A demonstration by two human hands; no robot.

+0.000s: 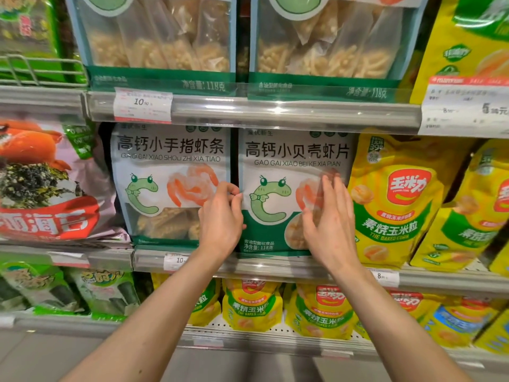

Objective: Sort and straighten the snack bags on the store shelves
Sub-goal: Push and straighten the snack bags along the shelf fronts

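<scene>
Two white-and-green shrimp snack bags stand upright side by side on the middle shelf: the shrimp stick bag (pixel 168 172) on the left and the shrimp chip bag (pixel 278 188) on the right. My left hand (pixel 220 216) curls its fingers around the left edge of the shrimp chip bag, at the gap between the two bags. My right hand (pixel 330 216) lies flat with fingers spread against the right part of that bag's front. Its fingertips look blurred.
Yellow baked corn bags (pixel 396 205) lean right of the chip bag, and more fill the lower shelf (pixel 319 312). A seaweed snack bag (pixel 46 183) stands at the left. Two more shrimp bags (pixel 159 42) sit on the upper shelf. A shelf rail with price tags (pixel 143 106) runs above.
</scene>
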